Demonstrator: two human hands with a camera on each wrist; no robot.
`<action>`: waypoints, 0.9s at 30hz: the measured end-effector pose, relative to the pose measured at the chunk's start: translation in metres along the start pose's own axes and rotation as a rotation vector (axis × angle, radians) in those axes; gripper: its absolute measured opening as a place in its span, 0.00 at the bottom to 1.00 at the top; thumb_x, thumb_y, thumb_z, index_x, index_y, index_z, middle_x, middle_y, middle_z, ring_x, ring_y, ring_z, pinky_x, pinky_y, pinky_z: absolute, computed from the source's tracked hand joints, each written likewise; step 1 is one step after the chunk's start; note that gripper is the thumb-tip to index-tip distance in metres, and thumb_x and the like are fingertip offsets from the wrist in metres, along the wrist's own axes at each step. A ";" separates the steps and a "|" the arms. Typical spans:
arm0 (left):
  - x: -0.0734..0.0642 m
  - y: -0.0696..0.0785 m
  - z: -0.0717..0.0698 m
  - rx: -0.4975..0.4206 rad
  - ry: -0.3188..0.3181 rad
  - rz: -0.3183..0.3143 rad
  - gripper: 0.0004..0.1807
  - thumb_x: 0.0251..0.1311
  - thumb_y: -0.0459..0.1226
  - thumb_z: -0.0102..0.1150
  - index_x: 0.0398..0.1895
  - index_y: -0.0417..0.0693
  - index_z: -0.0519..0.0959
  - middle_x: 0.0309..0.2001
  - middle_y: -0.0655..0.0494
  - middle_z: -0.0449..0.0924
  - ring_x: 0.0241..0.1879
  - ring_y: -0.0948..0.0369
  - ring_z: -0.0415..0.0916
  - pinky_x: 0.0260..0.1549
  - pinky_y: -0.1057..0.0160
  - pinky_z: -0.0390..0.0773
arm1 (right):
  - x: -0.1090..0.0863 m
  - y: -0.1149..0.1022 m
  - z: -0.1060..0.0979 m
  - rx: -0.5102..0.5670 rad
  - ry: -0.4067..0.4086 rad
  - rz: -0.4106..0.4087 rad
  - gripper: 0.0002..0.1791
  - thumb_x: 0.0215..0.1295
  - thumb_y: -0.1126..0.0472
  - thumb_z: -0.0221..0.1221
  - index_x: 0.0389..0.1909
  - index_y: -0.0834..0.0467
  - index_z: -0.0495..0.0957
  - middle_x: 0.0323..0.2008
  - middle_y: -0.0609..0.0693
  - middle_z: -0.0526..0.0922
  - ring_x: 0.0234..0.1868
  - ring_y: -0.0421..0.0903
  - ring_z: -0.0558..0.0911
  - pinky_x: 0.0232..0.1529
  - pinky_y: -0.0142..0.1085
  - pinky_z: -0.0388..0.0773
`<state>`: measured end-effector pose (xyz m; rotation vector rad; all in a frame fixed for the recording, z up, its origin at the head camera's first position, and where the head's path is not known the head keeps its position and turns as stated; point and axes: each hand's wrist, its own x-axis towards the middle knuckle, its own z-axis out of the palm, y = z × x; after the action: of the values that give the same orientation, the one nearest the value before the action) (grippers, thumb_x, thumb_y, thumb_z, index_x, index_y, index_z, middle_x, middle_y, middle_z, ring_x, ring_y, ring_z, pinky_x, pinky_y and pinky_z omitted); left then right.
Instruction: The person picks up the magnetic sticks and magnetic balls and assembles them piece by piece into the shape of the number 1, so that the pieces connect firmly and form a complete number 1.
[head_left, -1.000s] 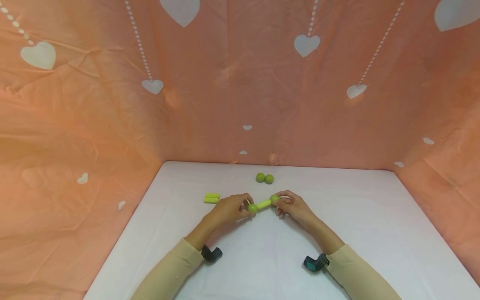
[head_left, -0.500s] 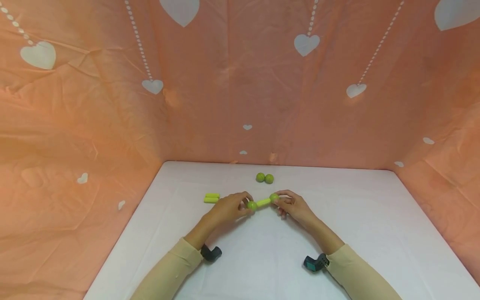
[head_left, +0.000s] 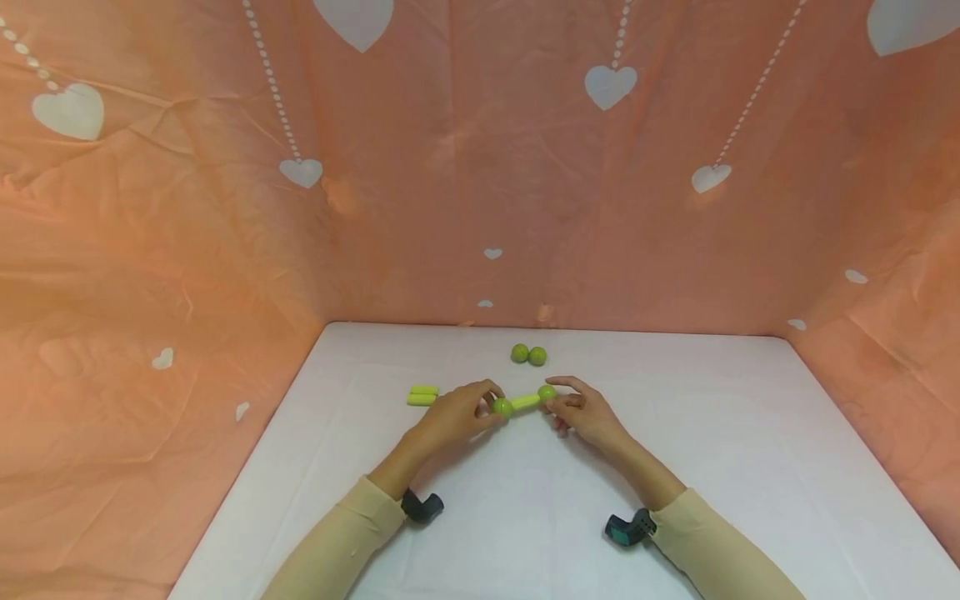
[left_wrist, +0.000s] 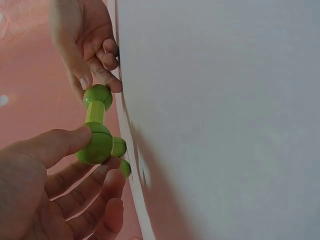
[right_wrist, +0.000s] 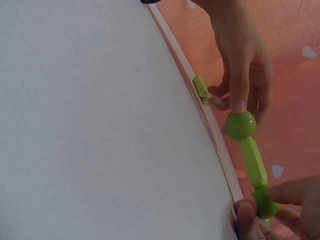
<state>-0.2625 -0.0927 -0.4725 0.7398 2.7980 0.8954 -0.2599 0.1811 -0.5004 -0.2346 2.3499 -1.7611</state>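
A yellow-green rod (head_left: pixel 526 402) joins two glossy green balls, one at each end. My left hand (head_left: pixel 457 412) pinches the left ball (right_wrist: pixel 240 125) between thumb and fingers. At the other end, the right ball (left_wrist: pixel 98 95) is held by the thumb and fingers of my right hand (head_left: pixel 591 414). In the head view the joined piece slants slightly, its right end farther from me. The right wrist view shows the rod's ridged, flat-sided body between both hands.
Beyond the hands, two more green balls (head_left: pixel 528 354) sit side by side on the white table (head_left: pixel 675 417). Two yellow-green rods (head_left: pixel 423 395) lie parallel left of my left hand. An orange cloth (head_left: pixel 420 208) with white hearts surrounds the table's back and sides.
The joined rod and balls have shifted slightly away from me, the left end more than the right. Both hands keep their hold; the loose balls and rods stay where they were.
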 end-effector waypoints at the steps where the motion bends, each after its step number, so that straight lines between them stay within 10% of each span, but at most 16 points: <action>1: 0.000 0.000 0.000 -0.001 0.003 -0.002 0.17 0.71 0.43 0.71 0.58 0.52 0.82 0.47 0.57 0.87 0.41 0.60 0.80 0.41 0.58 0.81 | -0.001 -0.001 0.000 -0.015 0.002 -0.002 0.26 0.79 0.65 0.61 0.74 0.61 0.71 0.35 0.56 0.89 0.31 0.46 0.84 0.34 0.34 0.83; 27: -0.001 0.006 0.005 0.020 0.027 0.013 0.17 0.70 0.45 0.72 0.56 0.54 0.79 0.48 0.56 0.88 0.45 0.58 0.84 0.43 0.55 0.83 | -0.011 -0.006 0.025 0.108 -0.243 -0.101 0.26 0.82 0.67 0.56 0.75 0.71 0.65 0.50 0.73 0.86 0.36 0.50 0.88 0.39 0.39 0.88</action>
<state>-0.2580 -0.0863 -0.4737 0.7557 2.8328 0.8883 -0.2433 0.1593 -0.5010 -0.5268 2.1007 -1.7837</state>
